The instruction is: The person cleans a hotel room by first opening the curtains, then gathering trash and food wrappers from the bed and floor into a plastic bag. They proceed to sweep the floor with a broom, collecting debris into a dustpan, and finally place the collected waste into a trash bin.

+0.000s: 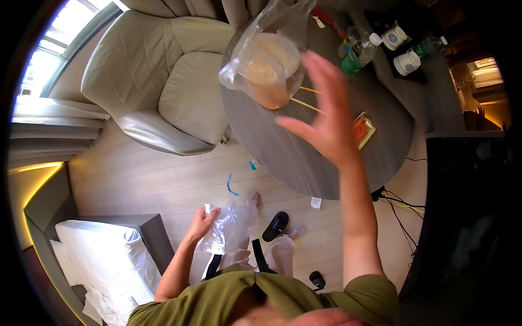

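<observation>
My left hand [200, 225] grips a clear, crumpled plastic bag [222, 234] low in front of my legs, above the floor. Stretched out over the round grey table [281, 142], my right hand [332, 118] is blurred, thumb and fingers apart with nothing between them. Beyond its thumb stands a translucent plastic bag [244, 79] around round food containers [281, 49]. Two thin wooden sticks [306, 105], probably chopsticks, lie beside this bag, their near ends hidden behind my hand. Close to my right wrist is a small red-and-cream packet [363, 129].
A green-labelled plastic bottle [359, 55] stands at the table's far right, near paper cups [407, 63] and another bottle [430, 45]. A leather armchair [191, 89] adjoins the table. Black slippers [275, 226] and a blue strip [231, 185] lie on the floor; cables [401, 203] hang at right.
</observation>
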